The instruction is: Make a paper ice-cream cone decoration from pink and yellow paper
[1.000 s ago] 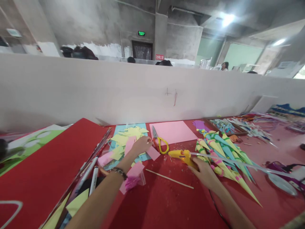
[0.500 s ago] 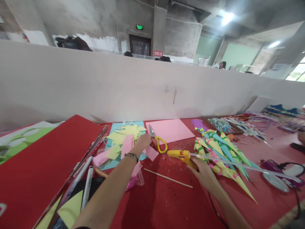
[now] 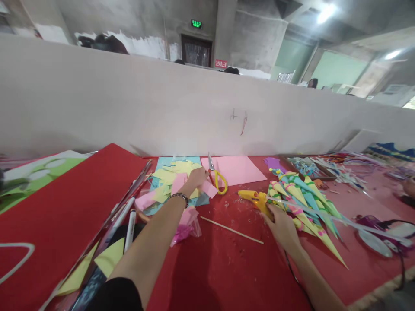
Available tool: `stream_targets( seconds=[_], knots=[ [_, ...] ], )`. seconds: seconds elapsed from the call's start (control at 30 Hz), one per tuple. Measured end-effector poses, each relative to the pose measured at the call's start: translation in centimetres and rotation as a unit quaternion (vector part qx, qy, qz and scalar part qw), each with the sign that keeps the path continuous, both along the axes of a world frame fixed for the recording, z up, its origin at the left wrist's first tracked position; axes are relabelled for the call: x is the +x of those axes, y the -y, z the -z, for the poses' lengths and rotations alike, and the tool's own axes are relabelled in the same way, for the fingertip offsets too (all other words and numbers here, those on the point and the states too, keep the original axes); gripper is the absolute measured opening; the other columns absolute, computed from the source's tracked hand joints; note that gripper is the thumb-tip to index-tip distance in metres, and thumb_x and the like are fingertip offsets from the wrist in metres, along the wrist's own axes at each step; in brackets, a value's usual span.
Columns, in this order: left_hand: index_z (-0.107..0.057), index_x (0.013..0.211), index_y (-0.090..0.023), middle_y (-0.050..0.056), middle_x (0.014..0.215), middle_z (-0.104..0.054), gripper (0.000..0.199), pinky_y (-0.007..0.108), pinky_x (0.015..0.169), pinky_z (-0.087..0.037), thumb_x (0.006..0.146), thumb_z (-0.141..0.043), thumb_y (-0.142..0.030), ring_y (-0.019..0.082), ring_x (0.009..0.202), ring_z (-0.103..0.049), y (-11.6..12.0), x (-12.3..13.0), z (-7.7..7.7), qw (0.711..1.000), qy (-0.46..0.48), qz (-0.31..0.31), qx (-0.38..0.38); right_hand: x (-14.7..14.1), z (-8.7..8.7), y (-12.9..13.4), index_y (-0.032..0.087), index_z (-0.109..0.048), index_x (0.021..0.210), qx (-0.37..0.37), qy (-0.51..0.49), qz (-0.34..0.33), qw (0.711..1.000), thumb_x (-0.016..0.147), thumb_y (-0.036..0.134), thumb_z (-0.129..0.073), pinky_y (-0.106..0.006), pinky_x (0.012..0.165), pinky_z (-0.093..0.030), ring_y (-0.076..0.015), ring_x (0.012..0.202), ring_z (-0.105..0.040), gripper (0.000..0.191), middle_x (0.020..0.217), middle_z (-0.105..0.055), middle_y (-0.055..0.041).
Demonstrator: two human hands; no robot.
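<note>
My left hand (image 3: 197,178) rests over the pile of cut pink and yellow paper pieces (image 3: 165,176), its fingers curled downward and their tips hidden. A pink paper piece (image 3: 209,188) shows just below those fingers, and yellow-and-red-handled scissors (image 3: 220,182) lie close on the right. In my right hand (image 3: 279,222) is a yellow glue gun (image 3: 253,197), nozzle pointing left, with a long clear glue stick (image 3: 311,211) sticking out of its back. Behind that hand lies a heap of yellow, blue and green paper cones (image 3: 304,194) with pink and green trim.
A thin wooden stick (image 3: 231,230) lies on the red table (image 3: 227,276). Pink sheet (image 3: 246,170) stands by the white partition (image 3: 145,103). Markers (image 3: 130,229) and a large red board (image 3: 81,194) are at left; a purple device (image 3: 372,231) with cord is at right.
The view has shifted slightly. My left hand has moved a little away from the scissors, over the paper pieces. My right hand keeps the glue gun at much the same place.
</note>
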State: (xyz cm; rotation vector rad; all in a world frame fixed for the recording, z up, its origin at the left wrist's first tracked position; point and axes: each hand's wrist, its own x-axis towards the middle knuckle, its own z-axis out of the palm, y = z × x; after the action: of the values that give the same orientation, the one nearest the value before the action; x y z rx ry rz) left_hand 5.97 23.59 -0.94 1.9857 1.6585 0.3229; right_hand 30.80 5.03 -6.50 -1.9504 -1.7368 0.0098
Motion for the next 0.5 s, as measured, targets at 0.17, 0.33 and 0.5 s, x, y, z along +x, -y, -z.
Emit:
stream_targets(
  seconds=[0.17, 0.33, 0.5],
  knots=[
    [-0.051, 0.111, -0.015, 0.007, 0.111, -0.055, 0.03, 0.04, 0.077, -0.049, 0.085, -0.051, -0.03, 0.021, 0.093, -0.057, 0.1, -0.1, -1.6, 0.991, 0.127, -0.036, -0.03, 0.3, 0.0, -0.1, 0.009, -0.058, 0.097, -0.002, 0.003, -0.001, 1.0, 0.078, 0.037, -0.037, -0.039, 0.078, -0.045, -0.0275, 0.089, -0.06, 0.04, 0.097, -0.065, -0.0174],
    [-0.051, 0.111, -0.015, 0.007, 0.111, -0.055, 0.03, 0.04, 0.077, -0.049, 0.085, -0.051, -0.03, 0.02, 0.093, -0.057, 0.0, -3.1, -6.1, 0.967, 0.241, -0.077, -0.011, 0.5, 0.1, -0.1, 0.01, -0.058, 0.096, -0.003, 0.0, 0.007, 1.0, 0.077, 0.039, -0.037, -0.037, 0.072, -0.046, -0.0269, 0.082, -0.061, 0.041, 0.089, -0.066, -0.0159],
    [-0.056, 0.096, -0.013, 0.004, 0.09, -0.061, 0.022, 0.031, 0.063, -0.05, 0.084, -0.052, -0.03, 0.014, 0.073, -0.059, 2.0, -6.8, -10.5, 0.919, 0.372, -0.119, 0.049, 0.6, 0.3, -0.1, 0.01, -0.057, 0.094, 0.001, 0.0, 0.008, 1.0, 0.077, 0.04, -0.036, -0.038, 0.071, -0.045, -0.0272, 0.081, -0.06, 0.041, 0.09, -0.065, -0.0164]
  ],
)
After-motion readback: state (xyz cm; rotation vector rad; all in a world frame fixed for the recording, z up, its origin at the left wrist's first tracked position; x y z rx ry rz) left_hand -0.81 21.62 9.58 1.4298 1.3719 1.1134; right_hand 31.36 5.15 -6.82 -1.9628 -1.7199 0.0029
